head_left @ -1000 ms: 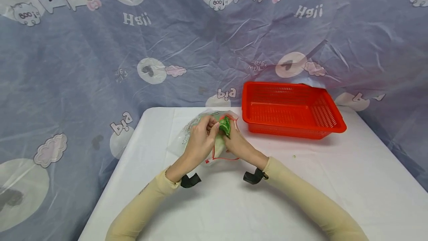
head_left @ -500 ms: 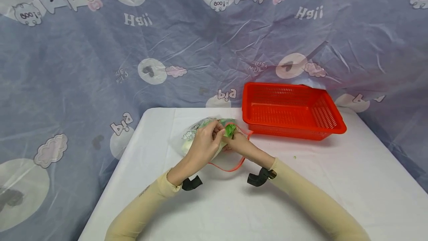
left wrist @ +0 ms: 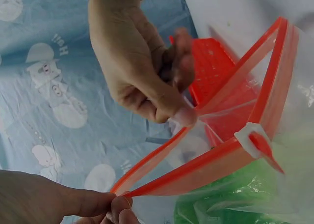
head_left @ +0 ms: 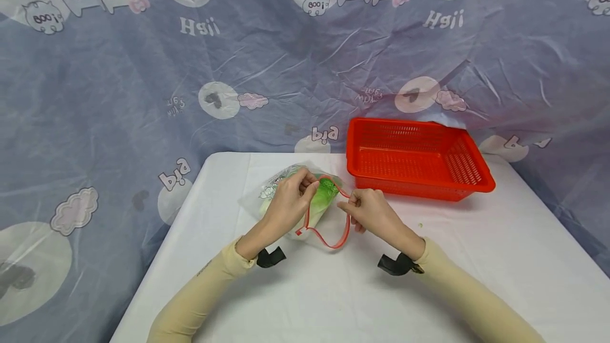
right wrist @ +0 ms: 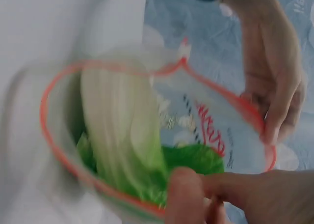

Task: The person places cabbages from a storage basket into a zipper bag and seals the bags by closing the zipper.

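Note:
A clear zip bag point(head_left: 271, 188) with a red zip rim and printed markings lies on the table, its mouth spread wide. Inside is a napa cabbage point(head_left: 325, 195), pale at the stem and green at the leaves; the right wrist view looks in on its ribs point(right wrist: 117, 116). My left hand point(head_left: 289, 195) pinches the rim at the bag's far left between thumb and fingers. Across the mouth, my right hand point(head_left: 376, 213) pinches the rim's right side. A white slider point(left wrist: 249, 138) with a red tab sits on the zip.
A red plastic basket point(head_left: 405, 187) with slotted walls stands at the back right, close to the bag. A tiny pale scrap point(head_left: 420, 225) lies on the white tablecloth point(head_left: 457, 247). A printed blue curtain point(head_left: 267, 57) hangs behind the table.
My right hand has come out of the bag from the cabbage's leafy end and moved right to the rim. The mouth is wider; my left hand stays at the rim.

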The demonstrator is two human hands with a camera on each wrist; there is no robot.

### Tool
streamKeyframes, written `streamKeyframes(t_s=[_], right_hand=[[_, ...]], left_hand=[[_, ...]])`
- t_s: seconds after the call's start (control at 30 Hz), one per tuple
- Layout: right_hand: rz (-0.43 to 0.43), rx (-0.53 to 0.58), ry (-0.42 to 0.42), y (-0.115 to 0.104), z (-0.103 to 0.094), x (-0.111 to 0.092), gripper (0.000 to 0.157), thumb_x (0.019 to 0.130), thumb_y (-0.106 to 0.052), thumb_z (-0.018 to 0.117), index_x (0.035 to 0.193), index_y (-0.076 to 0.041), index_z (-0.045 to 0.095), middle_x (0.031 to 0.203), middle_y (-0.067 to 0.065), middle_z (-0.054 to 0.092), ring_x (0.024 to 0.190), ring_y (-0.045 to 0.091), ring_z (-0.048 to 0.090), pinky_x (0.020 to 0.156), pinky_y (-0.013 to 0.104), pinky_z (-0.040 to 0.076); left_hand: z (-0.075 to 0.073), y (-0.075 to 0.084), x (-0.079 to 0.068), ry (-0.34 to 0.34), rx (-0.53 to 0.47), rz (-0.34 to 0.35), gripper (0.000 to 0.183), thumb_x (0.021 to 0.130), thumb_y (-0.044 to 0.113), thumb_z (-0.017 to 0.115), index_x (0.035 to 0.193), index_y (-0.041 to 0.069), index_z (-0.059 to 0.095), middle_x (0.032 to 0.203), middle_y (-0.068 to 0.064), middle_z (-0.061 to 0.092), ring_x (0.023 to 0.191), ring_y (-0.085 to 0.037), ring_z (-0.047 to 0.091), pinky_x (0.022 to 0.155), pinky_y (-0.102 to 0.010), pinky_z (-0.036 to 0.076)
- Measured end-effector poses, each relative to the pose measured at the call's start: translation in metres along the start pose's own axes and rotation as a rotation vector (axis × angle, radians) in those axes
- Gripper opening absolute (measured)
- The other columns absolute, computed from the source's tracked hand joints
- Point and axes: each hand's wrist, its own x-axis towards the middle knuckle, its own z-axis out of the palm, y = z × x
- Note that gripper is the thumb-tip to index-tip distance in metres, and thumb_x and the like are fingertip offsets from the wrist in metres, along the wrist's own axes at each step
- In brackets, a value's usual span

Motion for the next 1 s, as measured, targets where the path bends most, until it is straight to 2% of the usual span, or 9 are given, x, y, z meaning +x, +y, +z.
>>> streamKeyframes(t_s=[0.07, 0.17, 0.37, 0.47, 0.6, 0.67, 0.73, 0.9, 1.0], right_hand=[[0.012, -0.087, 0.055, 0.007, -0.003, 0.003, 0.033, 0.086, -0.028, 0.072, 0.076, -0.005, 0.051, 0.05, 0.003, 0.055, 0.035, 0.014, 0.054, 0.041, 0.03, 0.048], [0.013, -0.126, 0.115, 0.017, -0.003, 0.009, 0.033, 0.086, -0.026, 0.072, 0.087, -0.006, 0.046, 0.055, 0.004, 0.057, 0.037, 0.013, 0.054, 0.041, 0.028, 0.047], [-0.042, 0.025, 0.163, 0.028, 0.0, 0.014, 0.027, 0.089, -0.009, 0.066, 0.105, -0.003, 0.045, 0.082, 0.015, 0.065, 0.05, 0.021, 0.065, 0.044, 0.026, 0.053], [-0.062, 0.078, 0.172, 0.028, -0.001, 0.014, 0.022, 0.089, -0.005, 0.064, 0.106, -0.002, 0.05, 0.087, 0.017, 0.066, 0.056, 0.02, 0.067, 0.05, 0.026, 0.055], [-0.037, 0.13, 0.191, 0.028, -0.005, 0.016, 0.013, 0.089, -0.008, 0.066, 0.098, -0.002, 0.059, 0.084, 0.015, 0.066, 0.06, 0.02, 0.069, 0.056, 0.031, 0.058], [-0.019, 0.167, 0.207, 0.028, -0.008, 0.018, 0.014, 0.088, -0.01, 0.068, 0.095, -0.002, 0.06, 0.083, 0.015, 0.067, 0.06, 0.022, 0.069, 0.058, 0.034, 0.059], [-0.009, 0.202, 0.221, 0.028, -0.01, 0.02, 0.015, 0.088, -0.011, 0.069, 0.095, 0.0, 0.061, 0.082, 0.016, 0.068, 0.061, 0.024, 0.07, 0.059, 0.037, 0.059], [0.011, 0.272, 0.238, 0.029, -0.012, 0.025, 0.018, 0.088, -0.015, 0.07, 0.095, 0.0, 0.062, 0.081, 0.018, 0.069, 0.059, 0.023, 0.07, 0.06, 0.035, 0.059], [0.024, 0.308, 0.226, 0.031, -0.013, 0.028, 0.02, 0.088, -0.017, 0.07, 0.096, 0.0, 0.062, 0.081, 0.019, 0.068, 0.059, 0.021, 0.07, 0.059, 0.032, 0.059]], left_hand=[[0.0, -0.001, 0.0, 0.004, -0.001, 0.004, 0.006, 0.094, 0.011, 0.06, 0.092, 0.007, 0.064, 0.075, 0.001, 0.062, 0.067, -0.009, 0.056, 0.061, -0.022, 0.047], [0.0, -0.002, -0.003, -0.006, -0.008, 0.018, 0.005, 0.094, 0.01, 0.061, 0.092, 0.007, 0.064, 0.075, 0.002, 0.062, 0.067, -0.008, 0.056, 0.061, -0.021, 0.048], [0.0, -0.007, -0.018, -0.068, 0.031, 0.053, 0.003, 0.092, 0.01, 0.063, 0.093, 0.008, 0.061, 0.074, 0.004, 0.061, 0.065, -0.006, 0.055, 0.059, -0.019, 0.047], [-0.001, -0.012, -0.033, -0.146, 0.146, 0.091, 0.014, 0.087, 0.01, 0.069, 0.088, 0.01, 0.056, 0.073, 0.003, 0.057, 0.065, -0.006, 0.051, 0.057, -0.018, 0.043], [-0.004, -0.023, -0.054, -0.255, 0.368, 0.189, 0.028, 0.077, 0.014, 0.079, 0.081, 0.013, 0.051, 0.071, 0.003, 0.052, 0.067, -0.008, 0.043, 0.059, -0.02, 0.037], [-0.006, -0.028, -0.061, -0.27, 0.432, 0.235, 0.029, 0.075, 0.011, 0.081, 0.081, 0.013, 0.053, 0.072, 0.003, 0.052, 0.069, -0.009, 0.044, 0.06, -0.021, 0.038], [-0.008, -0.032, -0.065, -0.257, 0.466, 0.27, 0.028, 0.074, 0.008, 0.081, 0.082, 0.012, 0.055, 0.075, 0.004, 0.053, 0.072, -0.011, 0.047, 0.063, -0.023, 0.041], [-0.014, -0.038, -0.064, -0.204, 0.41, 0.277, 0.022, 0.076, -0.002, 0.077, 0.085, 0.01, 0.062, 0.082, 0.002, 0.058, 0.08, -0.013, 0.054, 0.068, -0.023, 0.048], [-0.018, -0.042, -0.062, -0.205, 0.309, 0.267, 0.015, 0.078, -0.003, 0.075, 0.086, 0.006, 0.067, 0.083, -0.001, 0.062, 0.08, -0.013, 0.058, 0.068, -0.02, 0.05]])
